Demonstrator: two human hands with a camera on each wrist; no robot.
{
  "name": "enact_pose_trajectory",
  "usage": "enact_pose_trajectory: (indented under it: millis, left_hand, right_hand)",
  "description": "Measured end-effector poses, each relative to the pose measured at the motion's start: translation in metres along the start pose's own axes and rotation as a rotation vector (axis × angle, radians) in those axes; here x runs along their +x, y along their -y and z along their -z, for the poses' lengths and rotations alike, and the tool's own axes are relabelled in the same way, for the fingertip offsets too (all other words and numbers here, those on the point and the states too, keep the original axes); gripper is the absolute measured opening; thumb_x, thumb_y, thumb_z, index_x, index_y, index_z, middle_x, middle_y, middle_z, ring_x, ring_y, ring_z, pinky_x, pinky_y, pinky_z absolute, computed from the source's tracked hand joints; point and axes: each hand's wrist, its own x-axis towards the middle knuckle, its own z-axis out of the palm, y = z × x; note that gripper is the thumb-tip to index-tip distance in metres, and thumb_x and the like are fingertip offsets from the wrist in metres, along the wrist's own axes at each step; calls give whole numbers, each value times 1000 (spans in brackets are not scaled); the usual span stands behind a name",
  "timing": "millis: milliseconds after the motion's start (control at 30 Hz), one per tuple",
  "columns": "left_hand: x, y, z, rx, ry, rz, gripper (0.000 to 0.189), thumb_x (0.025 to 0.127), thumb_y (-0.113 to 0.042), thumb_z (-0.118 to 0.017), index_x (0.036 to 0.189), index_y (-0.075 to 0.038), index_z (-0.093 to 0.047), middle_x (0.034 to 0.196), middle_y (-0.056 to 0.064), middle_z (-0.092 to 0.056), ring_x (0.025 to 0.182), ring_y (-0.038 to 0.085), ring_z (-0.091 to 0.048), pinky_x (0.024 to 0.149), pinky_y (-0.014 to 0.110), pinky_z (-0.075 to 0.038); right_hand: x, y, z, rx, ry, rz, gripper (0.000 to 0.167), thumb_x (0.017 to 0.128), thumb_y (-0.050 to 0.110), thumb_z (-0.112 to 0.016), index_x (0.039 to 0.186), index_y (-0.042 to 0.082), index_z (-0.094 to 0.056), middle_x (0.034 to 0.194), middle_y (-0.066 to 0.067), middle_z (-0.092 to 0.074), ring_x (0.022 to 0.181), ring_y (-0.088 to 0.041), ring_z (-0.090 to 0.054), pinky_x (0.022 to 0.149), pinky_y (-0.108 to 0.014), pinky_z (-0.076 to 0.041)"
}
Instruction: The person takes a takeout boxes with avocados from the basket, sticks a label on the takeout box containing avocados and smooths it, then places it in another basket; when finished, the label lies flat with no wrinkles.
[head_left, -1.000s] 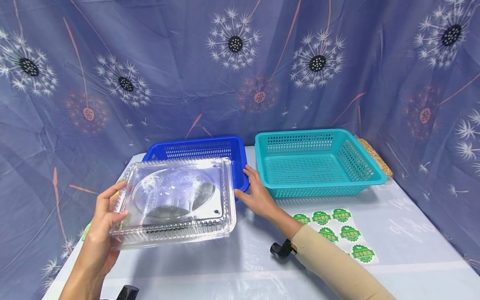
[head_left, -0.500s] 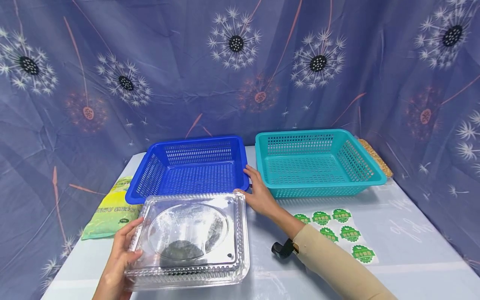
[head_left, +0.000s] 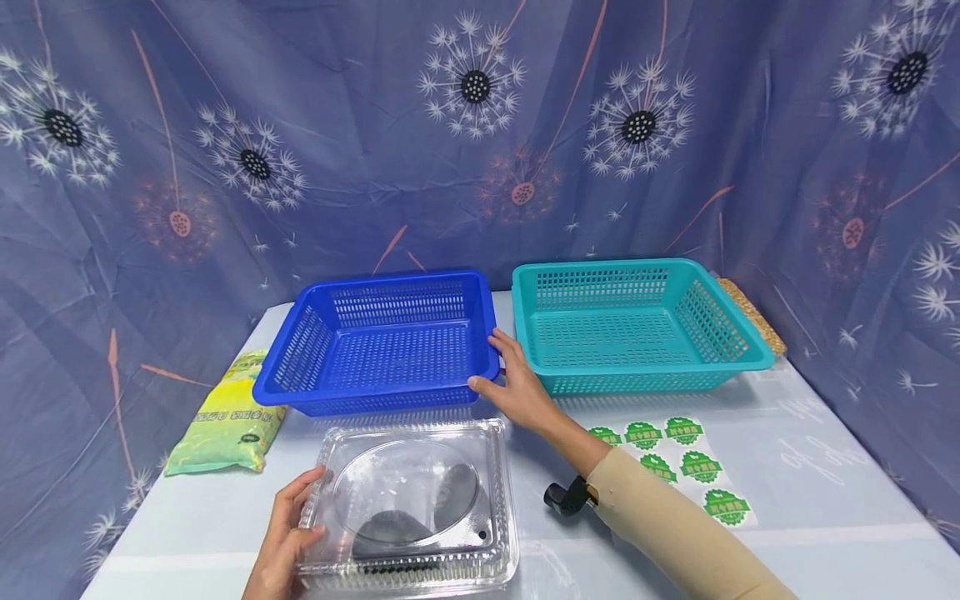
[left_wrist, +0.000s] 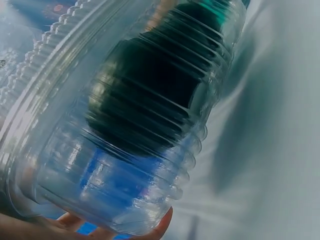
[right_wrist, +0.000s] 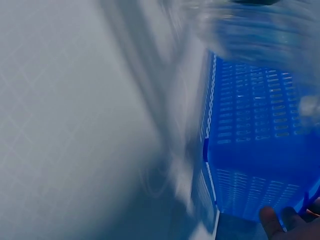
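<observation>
My left hand (head_left: 288,533) grips the left side of a clear plastic clamshell container (head_left: 412,475), its lid down. Through the plastic show two dark oval things (head_left: 390,529); in the left wrist view they look dark green to black, their kind unclear. The container is in front of the blue basket (head_left: 375,408), and whether it touches the table cannot be told. My right hand (head_left: 521,387) touches the basket's front right corner, thumb at the front rim and fingers along the right rim. Fingertips (right_wrist: 270,220) show by the basket in the right wrist view.
A teal basket (head_left: 592,383) stands to the right, with a woven straw-coloured thing (head_left: 750,312) behind it. A sheet of green round stickers (head_left: 701,467) lies in front of it. A yellow-green printed bag (head_left: 228,417) lies left of the blue basket. A patterned curtain (head_left: 360,150) hangs behind.
My left hand has brought the container down, rightward and toward me, away from the blue basket. The basket and the yellow-green bag now show fully. My right hand has barely moved.
</observation>
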Motion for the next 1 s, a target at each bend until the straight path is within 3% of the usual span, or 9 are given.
enact_pose_trajectory:
  millis: [133, 267, 367, 500, 600, 800, 1000]
  left_hand:
    - [0, 1, -7, 2, -24, 70, 64, 86, 3, -36, 145, -20, -21, 126, -11, -31, 103, -3, -48, 77, 26, -49]
    - [0, 1, -13, 14, -33, 89, 65, 86, 2, -37, 145, -21, -21, 126, -5, -30, 102, -2, -49, 77, 27, -49]
    - [1, 1, -16, 38, -27, 47, 65, 86, 3, -38, 144, -19, -21, 128, 0, -29, 103, -4, -47, 78, 23, -47]
    - [2, 2, -20, 55, -16, -102, 65, 85, 8, -39, 144, -13, -24, 130, -6, -34, 106, -7, -45, 80, 17, -43]
    - [2, 5, -23, 72, -27, -157, 65, 84, 10, -42, 144, -11, -25, 126, -16, -38, 108, -9, -44, 82, 13, -40]
    - [4, 7, -30, 82, -28, -132, 65, 85, 9, -45, 144, -9, -22, 124, -14, -38, 111, -10, -42, 85, 11, -37]
    - [6, 5, -35, 46, -5, -129, 64, 87, 9, -45, 144, -9, -22, 123, -11, -39, 108, -8, -45, 84, 13, -40]
  right_hand:
    - [-1, 1, 0, -7, 4, 3, 78, 87, 30, -65, 149, 6, -23, 158, 0, -15, 136, -28, -39, 103, -40, -43]
    - [-1, 2, 1, -6, 2, 6, 78, 87, 31, -65, 149, 6, -23, 158, 0, -15, 136, -27, -39, 103, -40, -43]
    - [-1, 2, 2, -6, 4, 3, 78, 88, 31, -65, 149, 6, -23, 158, 0, -15, 137, -26, -37, 103, -40, -43]
    - [-1, 3, 3, -10, 9, 4, 78, 88, 31, -65, 149, 5, -23, 158, -1, -14, 136, -28, -39, 103, -40, -43]
    - [-1, 3, 4, -12, 15, 0, 78, 88, 30, -65, 149, 5, -23, 158, -2, -14, 133, -29, -42, 102, -41, -44]
    - [-3, 5, 4, -15, 18, 2, 75, 89, 28, -63, 148, 4, -23, 158, -3, -15, 128, -33, -47, 100, -43, -45]
    - [-5, 7, 4, -3, 6, 6, 69, 90, 23, -61, 146, 1, -28, 158, -6, -17, 134, -31, -41, 101, -45, -44]
